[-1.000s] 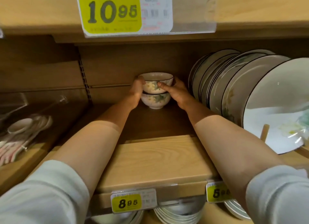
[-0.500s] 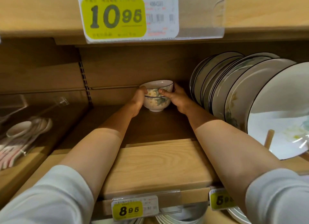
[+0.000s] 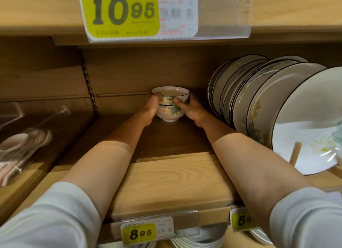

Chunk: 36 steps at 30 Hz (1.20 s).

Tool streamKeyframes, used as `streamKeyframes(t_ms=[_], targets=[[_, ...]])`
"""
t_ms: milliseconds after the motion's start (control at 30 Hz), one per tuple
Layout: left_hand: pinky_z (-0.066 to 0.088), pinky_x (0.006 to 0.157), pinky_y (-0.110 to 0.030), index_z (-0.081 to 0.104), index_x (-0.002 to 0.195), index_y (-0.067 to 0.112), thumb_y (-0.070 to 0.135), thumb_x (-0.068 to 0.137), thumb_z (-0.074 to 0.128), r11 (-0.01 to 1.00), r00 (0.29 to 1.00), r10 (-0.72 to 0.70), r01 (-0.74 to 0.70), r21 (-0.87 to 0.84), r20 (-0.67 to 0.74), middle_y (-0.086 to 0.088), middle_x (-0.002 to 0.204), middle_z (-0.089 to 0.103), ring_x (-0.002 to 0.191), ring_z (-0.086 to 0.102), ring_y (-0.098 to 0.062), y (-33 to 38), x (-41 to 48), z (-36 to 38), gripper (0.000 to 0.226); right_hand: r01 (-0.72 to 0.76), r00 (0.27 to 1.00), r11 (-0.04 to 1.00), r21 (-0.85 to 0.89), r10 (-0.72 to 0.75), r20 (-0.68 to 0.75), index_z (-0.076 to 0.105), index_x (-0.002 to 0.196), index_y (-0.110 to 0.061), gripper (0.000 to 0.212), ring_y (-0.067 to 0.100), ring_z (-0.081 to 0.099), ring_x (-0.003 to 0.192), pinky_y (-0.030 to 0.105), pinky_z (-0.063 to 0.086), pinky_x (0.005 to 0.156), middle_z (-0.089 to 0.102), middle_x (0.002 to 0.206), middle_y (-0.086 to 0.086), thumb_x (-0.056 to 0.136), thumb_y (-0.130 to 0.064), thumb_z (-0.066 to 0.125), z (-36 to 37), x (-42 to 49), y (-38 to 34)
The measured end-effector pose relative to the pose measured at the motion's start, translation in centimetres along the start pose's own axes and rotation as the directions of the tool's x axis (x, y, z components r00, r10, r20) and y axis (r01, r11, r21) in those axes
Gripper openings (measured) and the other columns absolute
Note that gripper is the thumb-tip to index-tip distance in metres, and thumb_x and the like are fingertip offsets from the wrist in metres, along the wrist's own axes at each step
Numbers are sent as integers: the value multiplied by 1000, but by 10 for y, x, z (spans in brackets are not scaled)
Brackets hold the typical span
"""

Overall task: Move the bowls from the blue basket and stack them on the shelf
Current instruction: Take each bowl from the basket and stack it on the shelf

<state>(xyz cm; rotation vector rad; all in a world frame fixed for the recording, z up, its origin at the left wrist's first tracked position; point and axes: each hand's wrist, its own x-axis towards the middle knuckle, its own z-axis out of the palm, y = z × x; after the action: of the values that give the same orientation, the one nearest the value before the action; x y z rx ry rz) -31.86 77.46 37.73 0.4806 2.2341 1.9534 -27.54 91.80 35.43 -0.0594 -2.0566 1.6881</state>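
My left hand (image 3: 152,107) and right hand (image 3: 191,110) hold the stacked bowls (image 3: 171,110) on the shelf (image 3: 172,140); next I should let go softly.

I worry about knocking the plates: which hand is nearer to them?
Right. The right hand grips the bowls on their right side, close beside the plates; the left hand grips the bowls' left side, farther from the plates.

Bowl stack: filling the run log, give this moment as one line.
left hand: grips bowl stack | right hand: grips bowl stack | bowl stack: resting on shelf | plates: on edge, right of stack
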Motion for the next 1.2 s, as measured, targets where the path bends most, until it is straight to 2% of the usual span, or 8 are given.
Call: streamKeyframes(t_ms=[133, 333, 533, 733, 900, 1000, 1067, 1200], targets=[[45, 82, -34, 55, 89, 25, 24, 90, 39, 1000, 1000, -6, 6, -24, 3, -4, 96, 61, 88, 57, -18, -3, 2, -1, 16, 29, 999, 1000, 5, -29, -15, 47, 137, -17, 54, 13, 54, 118, 26, 45, 92, 56, 135, 3, 89, -27, 69, -1, 2, -3], [42, 71, -31, 53, 88, 28, 24, 89, 40, 1000, 1000, -7, 7, -19, 15, -2, 95, 60, 85, 55, -15, -1, -2, 0, 13, 9, 1000, 1000, 2, -9, -10, 43, 140, -14, 56, 13, 51, 121, 26, 44, 95, 53, 139, 5, 91, -28, 67, 1, 1, -2], [39, 69, -31, 54, 97, 25, 23, 89, 41, 1000, 1000, -12, 12, 2, 21, 1, 96, 58, 87, 53, -14, 1, -3, -2, 16, 16, 1000, 1000, 0, -16, -10, 41, 140, -11, 55, 8, 50, 114, 2, 45, 66, 52, 139, 6, 92, -22, 66, 1, -2, 1], [37, 65, -30, 55, 88, 26, 23, 88, 41, 1000, 999, -30, 30, -7, 24, 0, 91, 60, 83, 54, -15, 3, -9, 1, 15, -45, 999, 996, -73, 47, 23, 37, 144, -14, 61, 19, 48, 130, 25, 42, 93, 49, 143, 6, 92, -32, 64, 0, -3, -6], [39, 66, -29, 59, 109, 16, 20, 87, 43, 1000, 999, -29, 29, -7, 15, -6, 101, 62, 85, 57, -18, 7, -15, -1, 28, -70, 997, 992, -108, 73, 24, 28, 148, -16, 69, 22, 43, 135, 41, 38, 112, 44, 148, 7, 92, -35, 63, 1, -12, -16], [37, 65, -29, 55, 121, 13, 22, 90, 42, 999, 999, -43, 43, 7, 32, -7, 107, 59, 86, 54, -15, 10, -23, -5, 35, -105, 994, 989, -99, 104, -18, 23, 152, -18, 70, 24, 37, 139, 35, 34, 111, 38, 152, 6, 95, -45, 54, 2, -22, -27], [38, 68, -29, 53, 120, 14, 22, 93, 40, 998, 998, -52, 52, -20, 33, -5, 107, 57, 86, 53, -14, 11, -29, -7, 31, -165, 985, 980, -113, 158, -69, 19, 154, -18, 70, 25, 32, 142, 29, 30, 101, 32, 156, 8, 98, -54, 41, 3, -30, -37], [41, 77, -31, 52, 122, 12, 21, 96, 38, 992, 999, -53, 53, -118, 4, -7, 107, 59, 91, 55, -17, 17, -48, -11, 30, -187, 971, 981, -46, 178, -161, 31, 150, -18, 60, 26, 37, 138, 29, 29, 92, 38, 153, 9, 102, -53, 26, 3, -53, -61]])
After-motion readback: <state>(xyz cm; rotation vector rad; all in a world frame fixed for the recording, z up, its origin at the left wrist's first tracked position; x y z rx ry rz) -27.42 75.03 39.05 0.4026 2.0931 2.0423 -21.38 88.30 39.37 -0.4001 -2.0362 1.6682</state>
